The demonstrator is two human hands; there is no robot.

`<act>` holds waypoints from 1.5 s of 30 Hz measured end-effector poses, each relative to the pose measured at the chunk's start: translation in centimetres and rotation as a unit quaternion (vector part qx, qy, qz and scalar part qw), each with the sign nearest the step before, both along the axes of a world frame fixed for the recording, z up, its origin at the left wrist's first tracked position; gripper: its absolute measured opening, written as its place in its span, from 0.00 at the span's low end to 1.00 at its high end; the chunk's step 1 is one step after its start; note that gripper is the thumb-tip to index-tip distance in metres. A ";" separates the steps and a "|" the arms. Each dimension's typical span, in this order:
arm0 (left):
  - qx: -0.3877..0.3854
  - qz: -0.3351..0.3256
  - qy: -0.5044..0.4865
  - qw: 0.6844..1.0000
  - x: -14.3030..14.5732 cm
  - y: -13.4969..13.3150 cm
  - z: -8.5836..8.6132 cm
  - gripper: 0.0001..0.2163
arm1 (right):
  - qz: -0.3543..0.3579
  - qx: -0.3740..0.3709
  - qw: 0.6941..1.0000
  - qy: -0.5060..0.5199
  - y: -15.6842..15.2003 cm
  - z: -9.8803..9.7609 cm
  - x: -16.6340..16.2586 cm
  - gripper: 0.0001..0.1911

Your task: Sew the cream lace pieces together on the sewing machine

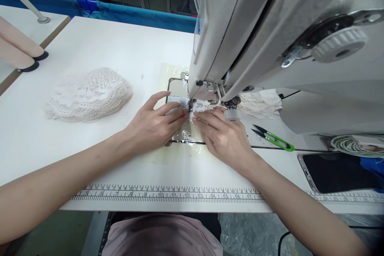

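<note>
A grey sewing machine (270,28) stands over the white table (99,48). My left hand (153,124) lies flat on the needle plate, fingers stretched toward the needle (190,106). My right hand (223,134) rests beside it, fingers together, pressing a small piece of white lace (199,108) under the presser foot. More of that lace (261,104) trails out behind the machine head to the right.
A heap of white lace pieces (90,94) lies on the table to the left. Green thread snips (274,138) lie right of my right hand. A phone (336,172) sits at the right edge. A printed ruler (168,194) runs along the table's front edge.
</note>
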State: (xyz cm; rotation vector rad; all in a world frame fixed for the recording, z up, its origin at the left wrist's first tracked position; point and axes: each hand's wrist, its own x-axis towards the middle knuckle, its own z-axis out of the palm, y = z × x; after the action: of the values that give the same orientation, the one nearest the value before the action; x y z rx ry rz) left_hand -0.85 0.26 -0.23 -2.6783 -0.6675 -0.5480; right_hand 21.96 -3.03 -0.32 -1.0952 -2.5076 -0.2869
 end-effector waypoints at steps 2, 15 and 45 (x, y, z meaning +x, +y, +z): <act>-0.001 0.006 0.004 1.000 0.0 0.1 -0.1 0.13 | -0.010 -0.013 1.000 -0.009 0.1 0.0 0.0 0.19; 0.022 0.014 -0.002 1.000 0.0 -0.2 -0.2 0.11 | 0.003 0.006 1.000 0.006 0.0 -0.2 0.1 0.16; -0.066 0.086 -0.041 0.993 0.3 0.3 -0.7 0.13 | -0.055 0.001 0.998 -0.033 0.8 -0.6 0.3 0.17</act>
State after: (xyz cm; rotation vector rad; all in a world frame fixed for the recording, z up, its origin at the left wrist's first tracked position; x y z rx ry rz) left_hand -0.59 0.57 -0.91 -2.6965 -0.9787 -0.5872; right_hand 22.29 -2.22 -0.92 -1.2438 -2.5074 -0.3625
